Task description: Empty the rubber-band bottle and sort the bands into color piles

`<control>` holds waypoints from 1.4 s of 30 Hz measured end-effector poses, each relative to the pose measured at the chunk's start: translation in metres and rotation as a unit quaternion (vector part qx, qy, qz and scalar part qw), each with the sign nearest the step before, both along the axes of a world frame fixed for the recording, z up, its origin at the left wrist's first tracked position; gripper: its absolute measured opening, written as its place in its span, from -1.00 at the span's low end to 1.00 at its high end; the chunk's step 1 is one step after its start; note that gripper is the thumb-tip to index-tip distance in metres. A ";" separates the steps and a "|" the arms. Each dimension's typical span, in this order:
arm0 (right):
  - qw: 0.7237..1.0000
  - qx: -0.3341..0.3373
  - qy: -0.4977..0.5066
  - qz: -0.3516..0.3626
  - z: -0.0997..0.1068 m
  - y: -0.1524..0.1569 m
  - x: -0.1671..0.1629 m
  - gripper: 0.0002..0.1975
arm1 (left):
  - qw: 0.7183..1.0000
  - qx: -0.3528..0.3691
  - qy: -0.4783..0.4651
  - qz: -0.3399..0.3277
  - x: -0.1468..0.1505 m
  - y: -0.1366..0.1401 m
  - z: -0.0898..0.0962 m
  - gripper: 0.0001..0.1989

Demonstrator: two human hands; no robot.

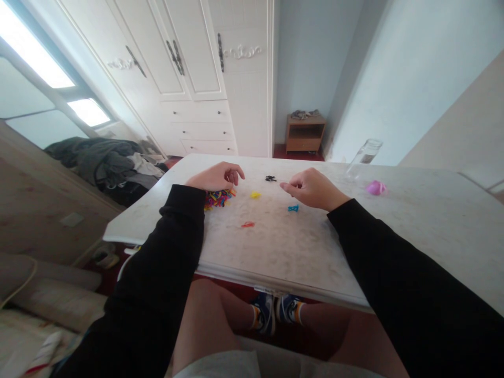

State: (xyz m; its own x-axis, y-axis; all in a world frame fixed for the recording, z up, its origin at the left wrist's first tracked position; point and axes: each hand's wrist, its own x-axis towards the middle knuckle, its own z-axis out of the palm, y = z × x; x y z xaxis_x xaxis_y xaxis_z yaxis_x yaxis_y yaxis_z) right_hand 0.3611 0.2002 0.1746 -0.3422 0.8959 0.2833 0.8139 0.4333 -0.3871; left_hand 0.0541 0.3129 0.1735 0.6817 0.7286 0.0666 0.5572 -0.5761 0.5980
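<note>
My left hand hovers at the far side of a mixed heap of small colourful rubber bands, its fingers loosely bent and apart with nothing seen in them. My right hand is closed, thumb against the curled fingers; whatever it may hold is hidden. Between the hands lie a small black bunch of bands and a yellow bunch. A blue bunch sits just below my right hand. Closer to the table's front edge is a red bunch.
The white table spans the view. On its right side are a tilted-looking clear glass bottle and a pink-purple object. Beyond stand a white wardrobe and a wooden nightstand. Dark clothes are piled at left.
</note>
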 end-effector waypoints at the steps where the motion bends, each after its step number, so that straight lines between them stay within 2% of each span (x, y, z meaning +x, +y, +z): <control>1: 1.000 0.002 0.002 0.002 0.000 0.000 0.000 -0.31 | 1.000 0.004 -0.008 0.001 0.000 0.000 0.001 -0.61; 5: 1.000 0.004 0.007 0.006 -0.002 0.002 0.001 -0.30 | 1.000 0.021 -0.014 0.008 0.000 0.000 0.001 -0.62; 13: 1.000 -0.005 -0.002 0.007 -0.002 0.000 -0.001 -0.35 | 0.998 0.031 0.047 0.024 -0.002 0.004 -0.004 -0.68; 21: 1.000 -0.003 0.000 0.006 -0.001 0.000 -0.002 -0.36 | 0.998 0.022 0.057 0.030 -0.003 0.003 -0.003 -0.69; 35: 1.000 -0.004 -0.011 0.014 -0.002 0.000 -0.002 -0.40 | 0.998 -0.031 0.045 0.029 -0.002 -0.004 0.002 -0.57; 42: 1.000 -0.008 -0.018 0.012 -0.002 0.001 -0.002 -0.42 | 0.999 -0.025 0.036 0.024 -0.002 -0.004 0.003 -0.59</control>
State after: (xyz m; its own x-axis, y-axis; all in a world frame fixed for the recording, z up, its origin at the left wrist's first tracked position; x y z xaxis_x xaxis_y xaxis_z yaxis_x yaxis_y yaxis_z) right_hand 0.3594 0.2009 0.1725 -0.3737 0.8914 0.2563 0.8171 0.4471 -0.3640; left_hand 0.0519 0.3092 0.1768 0.6471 0.7622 -0.0180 0.6261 -0.5178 0.5830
